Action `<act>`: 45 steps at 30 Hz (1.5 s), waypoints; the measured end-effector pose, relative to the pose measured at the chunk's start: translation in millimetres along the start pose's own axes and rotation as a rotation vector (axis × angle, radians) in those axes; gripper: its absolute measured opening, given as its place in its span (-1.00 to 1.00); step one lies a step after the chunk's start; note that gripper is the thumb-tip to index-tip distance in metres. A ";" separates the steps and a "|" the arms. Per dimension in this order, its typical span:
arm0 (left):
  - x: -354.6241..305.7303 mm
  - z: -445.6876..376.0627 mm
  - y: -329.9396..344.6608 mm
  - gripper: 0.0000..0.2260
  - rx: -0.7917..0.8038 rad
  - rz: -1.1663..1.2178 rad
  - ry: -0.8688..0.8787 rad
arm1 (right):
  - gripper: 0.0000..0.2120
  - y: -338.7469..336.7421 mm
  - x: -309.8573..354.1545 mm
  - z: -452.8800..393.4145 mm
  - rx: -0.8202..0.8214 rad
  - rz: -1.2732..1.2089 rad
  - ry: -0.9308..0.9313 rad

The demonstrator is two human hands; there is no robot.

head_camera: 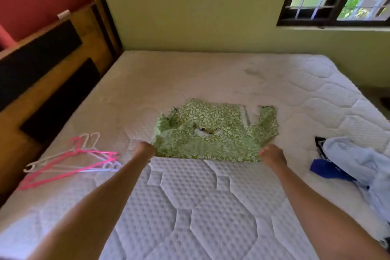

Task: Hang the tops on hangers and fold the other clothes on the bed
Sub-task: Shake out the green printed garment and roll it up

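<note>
On bed point(190, 207): both arms outstretched, left hand point(145, 149), right hand point(272, 155) gripping green top point(215, 133) hem.

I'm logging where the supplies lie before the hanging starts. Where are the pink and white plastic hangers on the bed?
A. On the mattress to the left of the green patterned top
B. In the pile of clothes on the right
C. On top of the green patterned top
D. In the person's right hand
A: the pink and white plastic hangers lie on the quilted white mattress, left of the green patterned top and apart from it.

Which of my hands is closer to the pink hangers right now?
Left. The left hand grips the green top just right of the pink hangers; the right hand grips the top's far corner.
</note>
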State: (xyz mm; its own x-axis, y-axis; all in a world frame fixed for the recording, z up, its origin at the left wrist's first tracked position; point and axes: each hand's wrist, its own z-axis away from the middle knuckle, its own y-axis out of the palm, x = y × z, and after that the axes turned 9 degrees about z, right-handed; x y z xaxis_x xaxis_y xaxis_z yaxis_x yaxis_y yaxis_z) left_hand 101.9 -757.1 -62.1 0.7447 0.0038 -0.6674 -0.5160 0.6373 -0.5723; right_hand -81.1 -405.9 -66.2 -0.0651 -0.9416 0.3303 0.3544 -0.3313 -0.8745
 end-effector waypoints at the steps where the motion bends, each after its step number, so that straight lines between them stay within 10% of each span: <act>1: 25.8 0.3 7.7 -0.88 0.029 -0.098 -0.067 | -0.78 20.0 -11.9 6.9 0.091 0.125 0.013; 10: 146.5 30.1 47.2 -0.80 0.527 -0.711 -0.386 | -0.60 129.0 -86.3 62.7 0.544 0.841 -0.080; 15: 134.7 1.1 38.4 -0.65 0.414 -0.704 -0.025 | -0.75 153.7 -19.6 66.0 0.469 1.052 -0.251; 21: 104.8 -66.1 31.8 -0.67 0.180 -0.292 0.083 | -0.77 202.4 132.6 35.2 0.389 0.523 -0.665; 31: 106.4 -133.2 61.5 -0.67 0.137 0.142 -0.027 | -0.24 259.9 288.0 1.1 0.190 0.218 -0.484; 39: 111.2 -147.1 61.5 -0.45 0.161 0.416 -0.152 | -0.90 267.1 304.6 2.4 0.314 -0.127 -0.411; 42: 104.4 -146.4 58.9 -0.39 0.353 0.884 -0.371 | -0.82 268.3 310.4 -7.2 0.550 -0.654 -0.134; 45: 94.3 -145.4 46.7 -0.43 0.501 1.093 -0.416 | -0.95 269.2 308.2 -15.6 0.583 -0.629 -0.121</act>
State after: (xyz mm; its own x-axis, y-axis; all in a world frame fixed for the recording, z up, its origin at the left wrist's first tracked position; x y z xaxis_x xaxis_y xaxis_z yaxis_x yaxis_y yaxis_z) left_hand 86.5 -839.1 -221.1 0.1569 0.8917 -0.4245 -0.7943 0.3694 0.4823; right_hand -20.2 -786.2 -205.4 -0.3209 -0.5702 0.7562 0.7099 -0.6734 -0.2064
